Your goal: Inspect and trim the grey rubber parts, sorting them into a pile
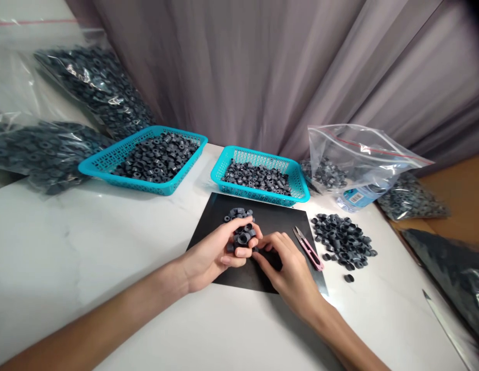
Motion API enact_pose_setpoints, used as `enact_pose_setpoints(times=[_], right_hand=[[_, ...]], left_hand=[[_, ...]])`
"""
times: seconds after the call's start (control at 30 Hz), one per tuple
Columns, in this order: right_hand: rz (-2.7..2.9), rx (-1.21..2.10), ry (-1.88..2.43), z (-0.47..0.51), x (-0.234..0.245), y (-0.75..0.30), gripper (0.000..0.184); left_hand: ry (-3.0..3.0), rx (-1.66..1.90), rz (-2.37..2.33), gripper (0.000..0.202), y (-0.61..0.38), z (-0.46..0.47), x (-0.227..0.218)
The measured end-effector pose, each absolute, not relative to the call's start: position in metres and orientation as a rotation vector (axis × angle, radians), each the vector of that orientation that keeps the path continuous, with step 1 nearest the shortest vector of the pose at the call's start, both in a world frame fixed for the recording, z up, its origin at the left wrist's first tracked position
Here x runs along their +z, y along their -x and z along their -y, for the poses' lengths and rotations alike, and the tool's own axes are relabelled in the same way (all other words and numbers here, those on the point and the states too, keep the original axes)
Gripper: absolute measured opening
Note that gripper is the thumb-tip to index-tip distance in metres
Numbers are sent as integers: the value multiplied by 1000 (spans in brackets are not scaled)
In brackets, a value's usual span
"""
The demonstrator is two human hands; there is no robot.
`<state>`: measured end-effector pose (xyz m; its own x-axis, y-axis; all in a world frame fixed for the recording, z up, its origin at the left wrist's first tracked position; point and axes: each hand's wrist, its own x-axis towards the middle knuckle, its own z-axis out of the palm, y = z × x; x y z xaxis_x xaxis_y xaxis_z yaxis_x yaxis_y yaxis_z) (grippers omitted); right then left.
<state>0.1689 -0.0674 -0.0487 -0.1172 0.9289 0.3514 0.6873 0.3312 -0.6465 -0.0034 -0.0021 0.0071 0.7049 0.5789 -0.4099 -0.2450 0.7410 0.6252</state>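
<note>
My left hand [212, 255] is cupped and closed around a cluster of small dark grey rubber rings [244, 235], held just above a black mat [262, 216] on the white table. My right hand [287, 265] rests on the mat beside it, fingers curled, fingertips touching the rings at the edge of the cluster. A small heap of the same rings [239, 213] lies on the mat just behind my hands. Pink-handled thread snips [309, 247] lie at the mat's right edge, close to my right hand.
Two turquoise baskets [103, 164] [301, 185] filled with rings stand behind the mat. A loose pile of rings [342, 239] lies right of the snips. Plastic bags of rings sit at far left [49, 149] and right [351, 154]. A curtain hangs behind.
</note>
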Motion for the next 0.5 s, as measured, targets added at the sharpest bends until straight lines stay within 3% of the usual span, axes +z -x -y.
enact_pose_setpoints(times=[0.23,0.5], right_hand=[[1636,536,1330,70,-31,-180,10],[1630,443,1236,80,-19,-168,15]], left_hand=[[-671,517,-712,26,3,-2,1],[-845,510,-831,28,-3,5,-2]])
